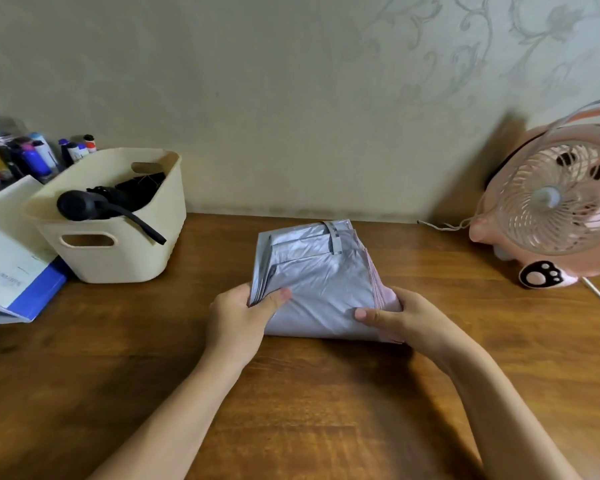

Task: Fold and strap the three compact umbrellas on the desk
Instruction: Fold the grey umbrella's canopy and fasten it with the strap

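Observation:
A compact umbrella [321, 282] with silver-grey canopy and pink edges lies flattened in stacked folds at the middle of the wooden desk [118, 358]. Its grey strap [334, 239] lies loose along the far end. My left hand [243, 315] grips the near left edge of the folds, thumb on top. My right hand [395, 315] holds the near right edge, thumb pressed on the fabric. A black umbrella [108, 200] lies in the cream basket [118, 261] at the left, its wrist strap hanging over the rim.
A pink desk fan [551, 202] stands at the right with a white cable trailing along the desk. A blue folder with papers [18, 275] lies at the far left. Behind the basket is a jar of markers [14, 157]. The wall runs along the desk's far edge.

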